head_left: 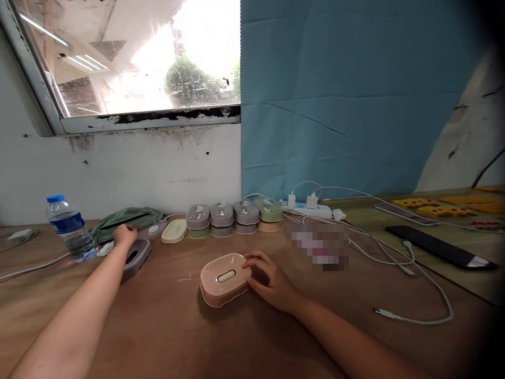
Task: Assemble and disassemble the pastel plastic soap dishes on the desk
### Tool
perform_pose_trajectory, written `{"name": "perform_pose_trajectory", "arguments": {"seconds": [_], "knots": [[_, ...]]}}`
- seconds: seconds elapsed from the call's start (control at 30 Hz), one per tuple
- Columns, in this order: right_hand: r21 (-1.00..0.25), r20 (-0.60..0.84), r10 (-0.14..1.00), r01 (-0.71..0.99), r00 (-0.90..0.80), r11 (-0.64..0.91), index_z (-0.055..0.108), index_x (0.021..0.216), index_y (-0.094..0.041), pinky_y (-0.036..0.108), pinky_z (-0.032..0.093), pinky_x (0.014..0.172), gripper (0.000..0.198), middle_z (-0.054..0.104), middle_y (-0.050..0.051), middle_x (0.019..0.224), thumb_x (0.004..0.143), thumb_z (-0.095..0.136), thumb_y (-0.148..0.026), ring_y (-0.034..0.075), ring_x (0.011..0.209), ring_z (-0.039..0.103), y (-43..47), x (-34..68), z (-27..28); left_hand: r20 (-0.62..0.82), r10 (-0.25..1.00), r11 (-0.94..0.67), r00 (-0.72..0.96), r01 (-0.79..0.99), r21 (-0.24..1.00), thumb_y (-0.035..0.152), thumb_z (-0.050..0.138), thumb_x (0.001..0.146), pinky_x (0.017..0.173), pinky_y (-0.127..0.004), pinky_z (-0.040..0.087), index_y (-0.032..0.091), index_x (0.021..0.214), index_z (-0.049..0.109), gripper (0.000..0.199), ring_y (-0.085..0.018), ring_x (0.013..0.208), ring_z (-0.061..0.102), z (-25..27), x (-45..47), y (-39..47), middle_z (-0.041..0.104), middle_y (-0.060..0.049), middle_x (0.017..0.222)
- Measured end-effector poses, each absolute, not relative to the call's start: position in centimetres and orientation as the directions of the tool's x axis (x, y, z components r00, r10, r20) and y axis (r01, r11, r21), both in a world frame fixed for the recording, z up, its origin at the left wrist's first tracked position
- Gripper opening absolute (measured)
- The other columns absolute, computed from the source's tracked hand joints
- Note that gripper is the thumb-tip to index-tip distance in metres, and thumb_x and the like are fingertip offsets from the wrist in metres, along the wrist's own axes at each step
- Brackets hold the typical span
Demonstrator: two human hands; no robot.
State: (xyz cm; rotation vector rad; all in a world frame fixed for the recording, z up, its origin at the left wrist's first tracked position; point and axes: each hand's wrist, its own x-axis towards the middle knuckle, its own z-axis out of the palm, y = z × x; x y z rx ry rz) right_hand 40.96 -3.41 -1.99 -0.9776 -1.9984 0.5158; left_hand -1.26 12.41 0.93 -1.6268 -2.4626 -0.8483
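Observation:
A pink rounded plastic box point(225, 281) with a small oval slot in its top is on the table in front of me. My right hand point(270, 281) grips its right end, thumb at the near side and fingers at the far side. Off to the left, my left hand point(125, 235) is curled closed beside a green fabric pouch point(130, 217); whatever its fingers hold is hidden. Just below that hand lies a dark grey rounded piece point(138, 256) with an oval opening, partly covered by my forearm. A clear plastic piece point(153, 230) sits behind it.
Stacked grey, green and pink boxes point(222, 218) line the wall, with a cream lid point(174, 231) beside them. A water bottle point(71, 229) stands left. To the right are a power strip point(315, 209), white cables point(424, 321), a black flat object point(437, 247) and a phone point(406, 214).

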Motion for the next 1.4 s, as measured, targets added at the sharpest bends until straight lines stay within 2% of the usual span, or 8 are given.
{"name": "perform_pose_trajectory", "arguments": {"seconds": [0.13, 0.27, 0.47, 0.67, 0.8, 0.97, 1.23, 1.4], "knots": [[-0.636, 0.494, 0.780, 0.453, -0.384, 0.625, 0.056, 0.093, -0.021, 0.035, 0.037, 0.090, 0.022, 0.047, 0.007, 0.108, 0.073, 0.050, -0.015, 0.020, 0.104, 0.047, -3.4, 40.9, -2.0, 0.364, 0.853, 0.254, -0.373, 0.908, 0.334, 0.019, 0.048, 0.074, 0.084, -0.035, 0.038, 0.005, 0.099, 0.056, 0.029, -0.030, 0.103, 0.048, 1.1, -1.3, 12.1, 0.057, -0.016, 0.104], [-0.630, 0.469, 0.787, 0.472, -0.401, 0.617, 0.056, 0.092, -0.022, 0.036, 0.037, 0.090, 0.020, 0.047, 0.008, 0.108, 0.074, 0.049, -0.017, 0.021, 0.104, 0.047, -3.4, 40.9, -1.9, 0.293, 0.939, 0.097, -0.179, 0.957, 0.275, 0.029, 0.047, 0.070, 0.085, -0.031, 0.037, 0.019, 0.088, 0.063, 0.026, -0.027, 0.102, 0.052, 1.1, -0.9, 12.1, 0.063, -0.009, 0.100], [-0.612, 0.462, 0.785, 0.493, -0.412, 0.619, 0.056, 0.092, -0.022, 0.037, 0.038, 0.091, 0.019, 0.048, 0.008, 0.109, 0.075, 0.048, -0.019, 0.022, 0.105, 0.047, -3.4, 40.9, -2.0, 0.211, 0.975, 0.009, -0.068, 0.963, 0.269, 0.039, 0.045, 0.068, 0.077, -0.031, 0.041, 0.020, 0.073, 0.066, 0.029, -0.029, 0.091, 0.058, 0.7, -0.2, 11.6, 0.068, -0.010, 0.088], [-0.609, 0.406, 0.792, 0.511, -0.456, 0.606, 0.049, 0.111, -0.025, 0.040, 0.031, 0.098, 0.040, 0.036, 0.008, 0.126, 0.072, 0.053, -0.020, 0.023, 0.119, 0.035, -3.5, 40.9, -2.2, 0.350, 0.937, -0.101, 0.003, 0.960, 0.262, 0.034, 0.039, 0.074, 0.091, -0.040, 0.031, 0.015, 0.099, 0.057, 0.036, -0.029, 0.109, 0.045, 1.7, 3.2, 9.2, 0.054, -0.014, 0.113], [-0.646, 0.343, 0.800, 0.494, -0.493, 0.582, 0.045, 0.119, -0.027, 0.043, 0.029, 0.099, 0.049, 0.029, 0.007, 0.134, 0.071, 0.058, -0.025, 0.025, 0.123, 0.030, -3.4, 40.9, -2.6, 0.416, 0.892, -0.301, 0.177, 0.919, 0.254, 0.043, 0.039, 0.077, 0.095, -0.032, 0.030, 0.020, 0.104, 0.051, 0.037, -0.021, 0.110, 0.043, 1.3, 9.6, 4.3, 0.051, -0.007, 0.115], [-0.648, 0.368, 0.772, 0.453, -0.518, 0.612, 0.060, 0.098, -0.024, 0.043, 0.033, 0.097, 0.031, 0.042, 0.009, 0.125, 0.069, 0.062, -0.036, 0.026, 0.116, 0.040, -3.2, 40.9, -2.5, 0.351, 0.786, -0.617, 0.509, 0.623, 0.480, 0.051, 0.063, 0.057, 0.090, -0.040, 0.036, 0.024, 0.120, 0.035, 0.075, -0.028, 0.108, 0.043, -1.3, 16.3, -2.8, 0.046, -0.010, 0.118], [-0.648, 0.448, 0.767, 0.425, -0.459, 0.632, 0.058, 0.100, -0.025, 0.042, 0.035, 0.095, 0.036, 0.047, 0.007, 0.124, 0.067, 0.064, -0.037, 0.025, 0.113, 0.044, -3.5, 40.6, -2.1, 0.425, 0.803, -0.596, 0.419, 0.525, 0.608, 0.043, 0.071, 0.050, 0.084, -0.042, 0.042, 0.024, 0.109, 0.039, 0.070, -0.027, 0.101, 0.045, -2.9, 16.5, -3.1, 0.046, -0.009, 0.106], [-0.820, 0.367, 0.833, 0.279, -0.413, 0.500, 0.040, 0.118, -0.022, 0.039, 0.042, 0.090, 0.057, 0.051, 0.009, 0.119, 0.067, 0.065, -0.032, 0.021, 0.105, 0.051, -3.7, 40.3, -1.8, 0.430, 0.823, -0.566, 0.370, 0.479, 0.670, 0.039, 0.070, 0.054, 0.084, -0.038, 0.044, 0.025, 0.107, 0.037, 0.064, -0.024, 0.101, 0.045, -2.9, 16.4, -3.5, 0.044, -0.008, 0.106]]}}
